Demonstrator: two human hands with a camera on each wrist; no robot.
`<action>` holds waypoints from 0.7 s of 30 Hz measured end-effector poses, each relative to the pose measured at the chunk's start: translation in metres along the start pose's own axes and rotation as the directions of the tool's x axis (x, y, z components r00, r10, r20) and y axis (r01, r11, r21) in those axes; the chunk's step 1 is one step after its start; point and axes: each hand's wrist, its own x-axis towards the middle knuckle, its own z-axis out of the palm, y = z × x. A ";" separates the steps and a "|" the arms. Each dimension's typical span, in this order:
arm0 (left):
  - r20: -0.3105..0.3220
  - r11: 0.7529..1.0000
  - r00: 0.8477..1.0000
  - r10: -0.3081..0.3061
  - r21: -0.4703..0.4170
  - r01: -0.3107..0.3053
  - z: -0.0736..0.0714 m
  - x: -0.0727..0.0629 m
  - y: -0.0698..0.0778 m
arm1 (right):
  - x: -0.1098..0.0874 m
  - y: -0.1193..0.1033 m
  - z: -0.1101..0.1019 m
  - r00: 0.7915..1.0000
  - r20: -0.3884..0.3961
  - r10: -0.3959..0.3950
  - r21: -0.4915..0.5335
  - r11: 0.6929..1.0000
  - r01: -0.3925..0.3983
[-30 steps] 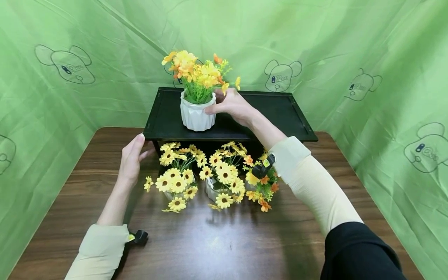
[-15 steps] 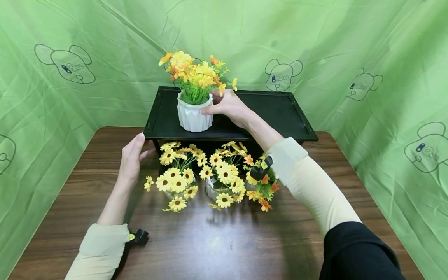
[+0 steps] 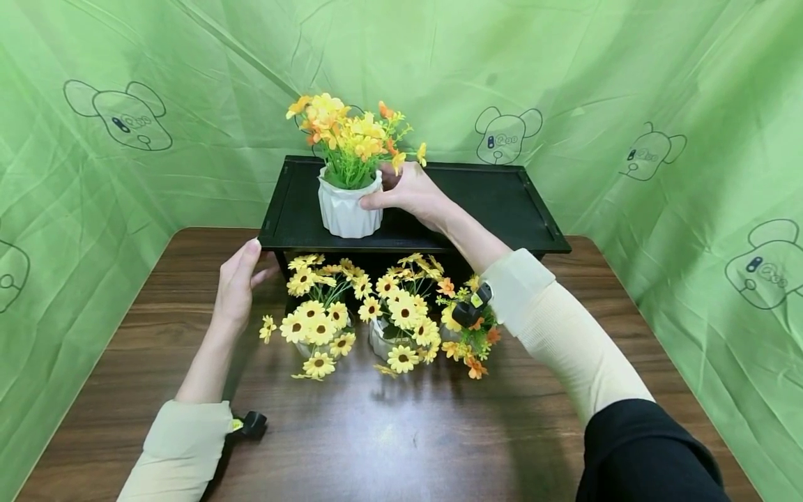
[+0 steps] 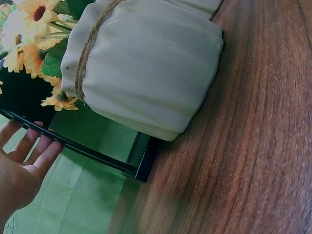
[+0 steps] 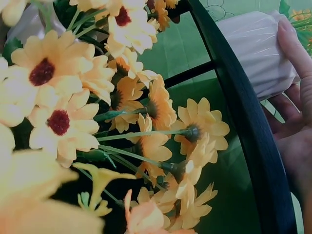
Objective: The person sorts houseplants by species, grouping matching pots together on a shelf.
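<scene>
On the left part of a black shelf top (image 3: pixel 473 202) stands a white ribbed flowerpot (image 3: pixel 348 213) with yellow and orange flowers (image 3: pixel 351 132). My right hand (image 3: pixel 413 189) grips the pot from its right side, thumb at the front and the other fingers mostly hidden behind. The right wrist view shows the thumb along the pot's white wall (image 5: pixel 256 51). My left hand (image 3: pixel 235 284) holds the shelf at its front left corner. In the left wrist view its fingers (image 4: pixel 41 148) meet the thin black side bar (image 4: pixel 92 155).
Below the shelf's front edge, yellow daisies in a left pot (image 3: pixel 316 324) and a middle pot (image 3: pixel 401 321) stand on the brown wooden table (image 3: pixel 389 446). To their right is an orange-yellow bunch (image 3: pixel 470 348), partly behind the right wrist camera. Green cloth (image 3: pixel 408 56) surrounds the table.
My right hand and the flowerpot have shifted slightly left on the shelf, mostly in the earlier half second. The left hand stays at the corner.
</scene>
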 end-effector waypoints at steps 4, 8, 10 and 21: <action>0.003 1.000 1.000 -0.001 -0.003 0.001 0.000 0.000 0.000 | 0.000 0.001 -0.001 1.000 0.013 0.003 -0.029 1.000 -0.002; 0.003 1.000 1.000 -0.005 -0.006 0.005 0.000 0.000 0.000 | -0.001 0.001 -0.002 1.000 0.027 0.014 -0.053 0.998 -0.013; 0.004 1.000 1.000 -0.009 -0.007 0.009 -0.001 0.000 0.000 | -0.003 0.001 -0.003 0.999 0.029 0.028 -0.057 0.998 -0.026; 0.006 1.000 1.000 -0.008 -0.009 0.008 -0.001 0.000 0.001 | -0.013 0.003 -0.016 0.996 0.030 0.080 0.043 0.996 -0.081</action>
